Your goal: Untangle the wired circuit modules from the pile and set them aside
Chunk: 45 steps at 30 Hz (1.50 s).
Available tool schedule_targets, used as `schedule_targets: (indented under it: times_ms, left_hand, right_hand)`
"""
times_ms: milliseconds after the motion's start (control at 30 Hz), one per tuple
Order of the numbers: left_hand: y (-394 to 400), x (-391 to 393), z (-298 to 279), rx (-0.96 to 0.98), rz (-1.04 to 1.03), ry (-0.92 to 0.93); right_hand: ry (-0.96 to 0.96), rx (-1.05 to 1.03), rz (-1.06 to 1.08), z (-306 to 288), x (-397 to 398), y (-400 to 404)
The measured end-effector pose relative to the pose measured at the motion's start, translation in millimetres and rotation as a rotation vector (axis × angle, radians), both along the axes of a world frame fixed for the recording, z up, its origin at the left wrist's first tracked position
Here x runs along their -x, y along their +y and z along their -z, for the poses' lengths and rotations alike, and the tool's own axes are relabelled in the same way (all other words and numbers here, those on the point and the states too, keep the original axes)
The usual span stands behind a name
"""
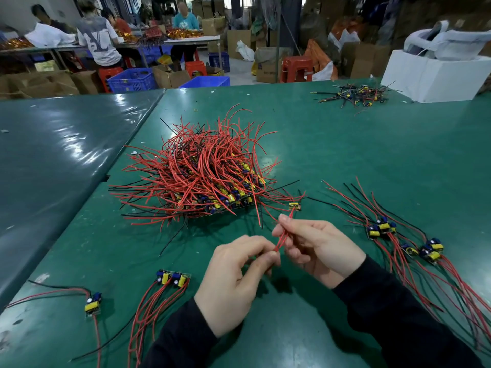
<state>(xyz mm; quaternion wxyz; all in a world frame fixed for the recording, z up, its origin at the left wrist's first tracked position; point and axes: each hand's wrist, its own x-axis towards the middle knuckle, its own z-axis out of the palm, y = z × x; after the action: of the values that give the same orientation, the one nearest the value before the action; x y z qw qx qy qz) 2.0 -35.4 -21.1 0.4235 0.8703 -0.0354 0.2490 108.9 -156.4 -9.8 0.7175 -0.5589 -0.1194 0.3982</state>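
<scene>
Both hands pinch red wires [283, 236] of one circuit module [295, 206]: left hand [236, 272] fingers at the wire ends, right hand [316, 245] fingers higher up. Module lies on green tabletop [345, 144], beyond fingertips, beside tangled pile [202, 173].

Both dark-sleeved arms reach in from the lower edge to centre frame, left hand [236, 274] and right hand [316, 245] each in a curled pinching grip, fingertips almost meeting.

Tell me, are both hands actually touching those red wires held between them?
Touching. In the head view, the left hand pinches the lower end of the red wires, and the right hand holds them higher up.
</scene>
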Motion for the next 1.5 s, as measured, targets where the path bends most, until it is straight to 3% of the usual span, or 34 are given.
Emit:
schedule_targets:
  times_ms: [100,367,500,667,900,1033,1133,1267,1400,1500]
  left_hand:
    - [0.5,-0.2,-1.7,-0.034,-0.001,-0.075]
    - [2.6,-2.0,3.1,0.009,-0.030,-0.062]
    - [2.9,-1.2,2.2,0.037,0.045,0.024]
    - [2.0,1.1,-1.2,0.146,0.195,0.150]
    - [9.0,2.4,-0.8,0.213,0.319,0.436]
    - [15.4,2.8,-1.1,0.284,0.338,0.553]
    - [12.6,0.1,-2.1,0.556,0.279,0.583]
    - [11.7,-1.0,-4.0,0.851,0.262,0.492]
    - [13.4,2.1,-7.1,0.811,0.303,0.453]
    - [13.2,1.2,-8.4,0.760,0.257,0.382]
  right_hand:
    - [0.189,-0.046,-0.057,-2.4,0.9,-0.9]
    - [0.191,-0.068,-0.062,-0.5,0.3,-0.4]
    - [0.166,-0.025,-0.030,1.7,-2.1,-0.1]
    - [0.283,-0.107,0.140,3.8,-17.8,-2.2]
    - [0.187,-0.032,0.220,12.0,-14.9,0.8]
    - [-0.123,-0.048,0.216,8.2,-10.7,-0.9]
    - [-0.367,-0.033,0.165,7.0,1.6,2.0]
    - [-0.548,-0.089,0.083,9.2,14.6,5.8]
    - [-0.525,-0.095,0.013,11.8,22.5,8.2]
    - [-0.375,-0.147,-0.028,10.8,23.1,9.6]
